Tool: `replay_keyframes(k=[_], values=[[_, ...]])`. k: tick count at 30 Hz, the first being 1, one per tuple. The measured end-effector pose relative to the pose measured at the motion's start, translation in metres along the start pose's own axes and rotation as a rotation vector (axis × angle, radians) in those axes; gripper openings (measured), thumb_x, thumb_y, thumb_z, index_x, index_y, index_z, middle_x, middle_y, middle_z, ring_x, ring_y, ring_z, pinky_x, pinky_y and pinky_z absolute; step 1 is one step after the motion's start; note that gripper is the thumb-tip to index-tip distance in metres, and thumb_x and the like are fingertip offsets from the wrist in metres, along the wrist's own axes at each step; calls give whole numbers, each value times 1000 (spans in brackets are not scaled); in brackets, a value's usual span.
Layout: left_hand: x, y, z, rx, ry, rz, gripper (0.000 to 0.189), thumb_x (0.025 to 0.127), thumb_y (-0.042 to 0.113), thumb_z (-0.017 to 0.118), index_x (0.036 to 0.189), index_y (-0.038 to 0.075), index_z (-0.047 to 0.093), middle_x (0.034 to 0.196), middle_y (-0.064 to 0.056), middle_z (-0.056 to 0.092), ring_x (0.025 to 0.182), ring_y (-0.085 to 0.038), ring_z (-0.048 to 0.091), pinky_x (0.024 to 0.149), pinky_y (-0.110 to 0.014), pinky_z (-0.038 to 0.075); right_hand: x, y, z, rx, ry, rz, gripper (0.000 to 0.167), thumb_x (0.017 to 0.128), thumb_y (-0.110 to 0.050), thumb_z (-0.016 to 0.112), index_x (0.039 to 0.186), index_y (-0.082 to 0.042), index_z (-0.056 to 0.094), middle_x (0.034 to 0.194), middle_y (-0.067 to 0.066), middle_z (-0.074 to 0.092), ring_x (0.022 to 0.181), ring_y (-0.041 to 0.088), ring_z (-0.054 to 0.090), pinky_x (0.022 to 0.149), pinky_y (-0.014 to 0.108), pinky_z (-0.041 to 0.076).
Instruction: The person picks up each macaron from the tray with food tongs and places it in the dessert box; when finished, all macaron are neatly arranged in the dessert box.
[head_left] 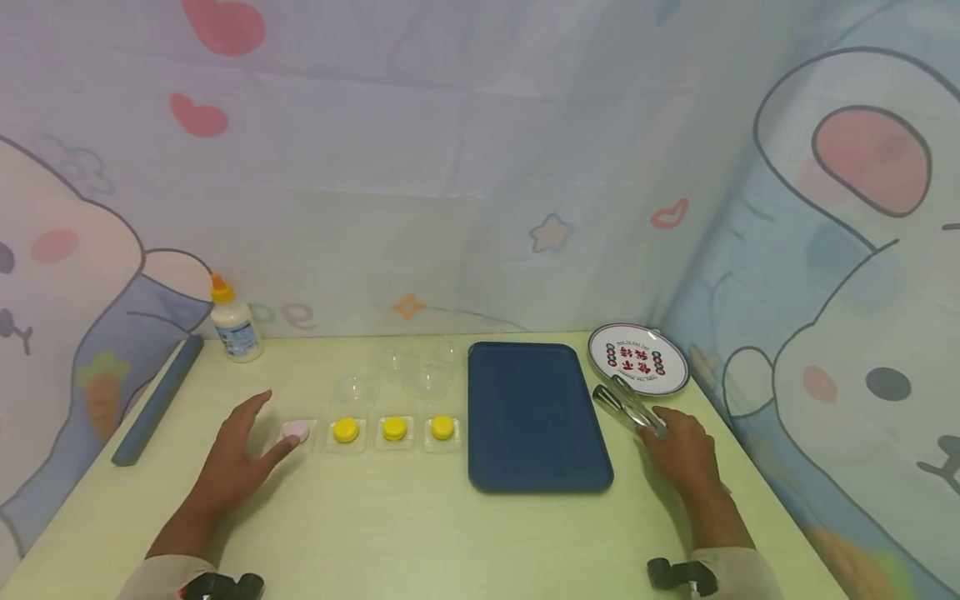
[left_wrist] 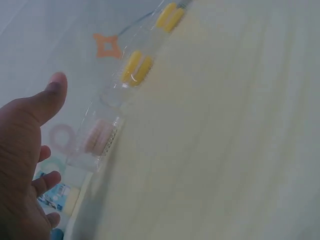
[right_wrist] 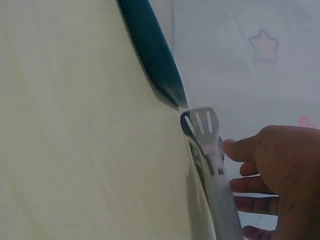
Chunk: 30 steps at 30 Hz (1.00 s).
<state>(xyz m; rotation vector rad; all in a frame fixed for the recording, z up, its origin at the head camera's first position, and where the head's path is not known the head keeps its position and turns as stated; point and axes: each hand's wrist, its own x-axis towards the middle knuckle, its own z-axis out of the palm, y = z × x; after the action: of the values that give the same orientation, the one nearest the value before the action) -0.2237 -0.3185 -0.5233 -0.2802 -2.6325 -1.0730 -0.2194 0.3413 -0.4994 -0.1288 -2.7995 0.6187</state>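
Note:
My left hand (head_left: 238, 457) hovers with spread fingers around a pink macaron (head_left: 296, 430) in a clear plastic box; the left wrist view shows the thumb apart from it. To its right stand yellow macarons (head_left: 346, 430) in their own clear trays (head_left: 394, 446). At the right, my right hand (head_left: 681, 450) is over metal tongs (head_left: 627, 404) with slotted ends. In the right wrist view its fingers reach loosely along the tongs (right_wrist: 220, 195), the thumb tip at their edge; no firm grip shows.
Clear plastic lids (head_left: 356, 389) lie behind the macarons. A dark blue tray (head_left: 532, 417) is right of them, and a white plate (head_left: 660, 379) with red print lies behind the tongs. A glue bottle (head_left: 237, 329) and a grey-blue roll (head_left: 159, 402) are at the left. Printed cloth (head_left: 375, 208) surrounds the table.

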Motion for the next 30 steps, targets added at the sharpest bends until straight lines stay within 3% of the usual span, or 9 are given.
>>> replay_keyframes(k=[9, 19, 30], values=[[13, 42, 9, 32, 34, -7, 81, 100, 33, 82, 163, 0, 43, 167, -32, 43, 150, -59, 39, 115, -81, 34, 8, -38, 6, 29, 21, -98, 44, 103, -25, 72, 140, -2, 71, 135, 29, 73, 132, 53, 64, 100, 79, 44], [45, 93, 28, 103, -69, -56, 67, 106, 34, 74, 160, 2, 51, 163, -28, 51, 153, -53, 41, 122, -81, 27, 24, -91, 23, 4, 18, -266, 43, 102, -23, 77, 135, 3, 72, 133, 24, 76, 127, 47, 69, 108, 66, 53], [69, 105, 48, 206, -91, -18, 62, 105, 36, 74, 155, 4, 57, 145, -20, 71, 143, -54, 54, 111, -78, 38, 42, -159, 43, 67, -145, -333, 43, 105, -26, 74, 141, -3, 71, 144, 21, 72, 140, 46, 62, 116, 71, 47]])
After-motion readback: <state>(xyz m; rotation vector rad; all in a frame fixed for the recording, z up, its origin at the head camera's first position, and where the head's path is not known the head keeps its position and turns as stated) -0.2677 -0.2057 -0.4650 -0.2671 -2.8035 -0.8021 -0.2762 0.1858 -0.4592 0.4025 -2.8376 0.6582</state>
